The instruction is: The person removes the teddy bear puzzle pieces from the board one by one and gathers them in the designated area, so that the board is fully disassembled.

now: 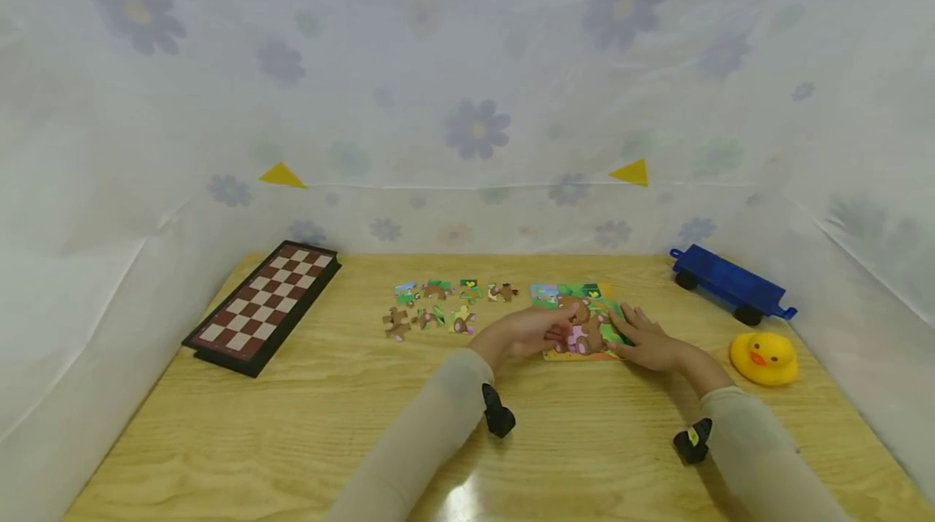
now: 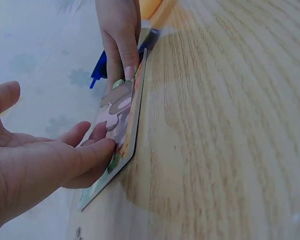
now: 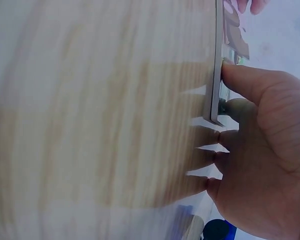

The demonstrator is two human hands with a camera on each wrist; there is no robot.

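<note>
A bear jigsaw puzzle board (image 1: pixel 601 293) lies flat on the table, with brown and pink bear pieces (image 1: pixel 582 338) on it. Over its left part is my left hand (image 1: pixel 536 330). In the left wrist view the thumb is held apart, and the fingertips are at the pink piece (image 2: pixel 111 121); whether they touch it I cannot tell. My right hand (image 1: pixel 648 342) rests at the board's right edge with fingers spread. In the right wrist view its thumb (image 3: pixel 242 80) lies on the board's edge, while several fingertips touch the table beside it.
Several loose jigsaw pieces (image 1: pixel 397 324) lie left of the board. A checkered game board (image 1: pixel 269 299) stands at the far left. To the right are a blue toy trailer (image 1: pixel 730 278) and a yellow rubber duck (image 1: pixel 764 359). White flowered sheeting (image 1: pixel 380 100) encloses the table's back and sides.
</note>
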